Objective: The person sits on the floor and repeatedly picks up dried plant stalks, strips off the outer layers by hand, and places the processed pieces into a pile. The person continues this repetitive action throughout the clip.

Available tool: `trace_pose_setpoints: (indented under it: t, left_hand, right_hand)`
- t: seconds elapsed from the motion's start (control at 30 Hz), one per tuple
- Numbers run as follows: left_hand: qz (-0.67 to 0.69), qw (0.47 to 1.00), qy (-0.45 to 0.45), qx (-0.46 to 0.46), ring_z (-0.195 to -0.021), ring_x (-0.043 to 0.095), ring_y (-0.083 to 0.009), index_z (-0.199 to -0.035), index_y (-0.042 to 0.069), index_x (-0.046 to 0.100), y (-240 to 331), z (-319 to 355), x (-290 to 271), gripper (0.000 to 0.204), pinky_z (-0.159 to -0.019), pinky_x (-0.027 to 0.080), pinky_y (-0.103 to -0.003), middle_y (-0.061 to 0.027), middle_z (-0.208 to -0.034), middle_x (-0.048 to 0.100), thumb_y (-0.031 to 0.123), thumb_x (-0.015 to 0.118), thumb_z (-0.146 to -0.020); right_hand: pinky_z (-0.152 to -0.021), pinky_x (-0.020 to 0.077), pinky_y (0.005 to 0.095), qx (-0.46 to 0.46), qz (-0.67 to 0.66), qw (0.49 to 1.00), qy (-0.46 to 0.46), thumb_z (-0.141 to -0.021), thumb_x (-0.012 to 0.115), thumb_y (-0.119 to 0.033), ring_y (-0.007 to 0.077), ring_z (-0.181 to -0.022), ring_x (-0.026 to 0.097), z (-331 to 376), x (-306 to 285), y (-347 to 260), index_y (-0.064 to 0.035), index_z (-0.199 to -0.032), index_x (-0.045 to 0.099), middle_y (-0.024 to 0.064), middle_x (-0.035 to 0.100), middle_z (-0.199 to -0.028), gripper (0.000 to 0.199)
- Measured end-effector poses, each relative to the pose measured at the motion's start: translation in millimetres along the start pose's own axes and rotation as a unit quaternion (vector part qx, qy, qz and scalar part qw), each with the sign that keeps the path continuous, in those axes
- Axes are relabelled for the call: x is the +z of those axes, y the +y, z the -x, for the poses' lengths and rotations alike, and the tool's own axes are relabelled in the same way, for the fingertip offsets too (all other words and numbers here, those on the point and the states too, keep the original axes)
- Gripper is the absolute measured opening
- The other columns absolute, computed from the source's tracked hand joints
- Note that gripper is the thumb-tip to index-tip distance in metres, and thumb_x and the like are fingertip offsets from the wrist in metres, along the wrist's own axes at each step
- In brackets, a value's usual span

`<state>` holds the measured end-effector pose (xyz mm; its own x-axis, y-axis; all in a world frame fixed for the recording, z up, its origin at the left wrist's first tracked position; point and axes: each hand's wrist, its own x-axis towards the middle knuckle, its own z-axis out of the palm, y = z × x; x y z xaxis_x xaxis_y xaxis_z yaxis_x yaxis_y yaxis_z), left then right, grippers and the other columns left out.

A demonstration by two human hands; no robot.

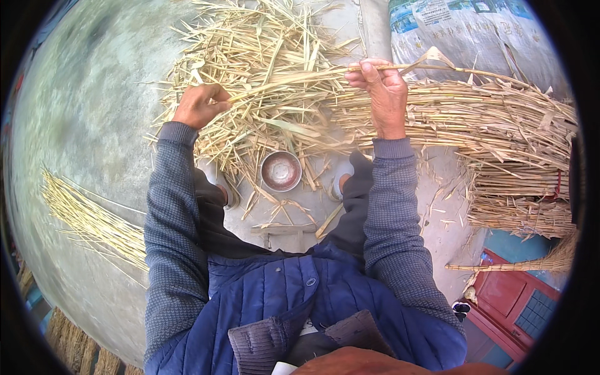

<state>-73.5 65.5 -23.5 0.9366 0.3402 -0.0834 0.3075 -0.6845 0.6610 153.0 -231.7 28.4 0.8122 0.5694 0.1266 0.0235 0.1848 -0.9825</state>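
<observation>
My left hand (200,105) and my right hand (382,92) both grip one long pale reed stalk (294,78) held level across the view, above a loose heap of dry stalks and husks (250,56). The stalk's leafy end (437,57) sticks out past my right hand. My left fist is closed on the stalk's near end. My right hand pinches it between thumb and fingers. A bundle of long reeds (500,119) lies to the right, running under my right hand.
A small round metal bowl (281,170) sits on the concrete floor (81,112) between my feet. A row of stripped yellow stalks (87,219) lies at left. A printed sack (462,31) stands at the back right. A red cabinet (506,300) is at lower right.
</observation>
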Motion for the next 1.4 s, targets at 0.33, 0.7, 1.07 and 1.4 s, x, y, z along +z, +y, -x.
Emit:
trace_pose_setpoints:
  t: [0.33, 0.7, 1.07, 1.4]
  left_hand:
    - [0.096, 0.941, 0.252, 0.207, -0.082, 0.065, -0.025, -0.096, 0.004, 0.074, 66, -12, 39, 0.02, -0.076, 0.049, -0.037, -0.0089, -0.089, 0.073, 0.018, 0.079, -0.082]
    - [0.487, 0.821, 0.299, 0.023, -0.075, 0.061, -0.0082, -0.097, 0.004, 0.068, 29, -1, -22, 0.022, -0.069, 0.047, -0.024, -0.0042, -0.083, 0.072, 0.025, 0.072, -0.095]
    - [-0.08, 0.928, 0.272, 0.243, -0.089, 0.064, -0.0242, -0.102, 0.008, 0.072, 65, -12, 12, 0.028, -0.078, 0.046, -0.037, -0.0055, -0.091, 0.072, 0.029, 0.077, -0.084]
    - [-0.205, 0.978, 0.029, 0.038, -0.075, 0.063, -0.025, -0.081, 0.015, 0.064, 14, -12, 7, 0.018, -0.079, 0.041, -0.041, -0.0033, -0.073, 0.067, 0.029, 0.075, -0.083]
  right_hand:
    - [-0.062, 0.059, 0.0273, -0.021, 0.003, 1.0, 0.021, -0.095, 0.072, -0.026, 0.0177, -0.07, 0.071, 9, 58, -2, 0.0052, -0.097, 0.061, 0.0126, 0.07, -0.077, 0.033]
    - [-0.059, 0.0581, 0.0265, 0.013, -0.013, 0.996, 0.084, -0.094, 0.072, -0.031, 0.0167, -0.066, 0.07, 8, 59, 3, 0.0062, -0.093, 0.063, 0.0142, 0.069, -0.076, 0.038]
    - [-0.064, 0.0579, 0.0256, 0.006, -0.004, 0.999, -0.046, -0.097, 0.068, -0.025, 0.0156, -0.072, 0.071, 20, 86, 27, 0.002, -0.098, 0.064, 0.0111, 0.071, -0.081, 0.027]
    - [-0.065, 0.0581, 0.0263, 0.066, 0.072, 0.993, 0.07, -0.096, 0.069, -0.029, 0.0165, -0.074, 0.071, -5, 43, 9, 0.0034, -0.098, 0.063, 0.0124, 0.07, -0.083, 0.033]
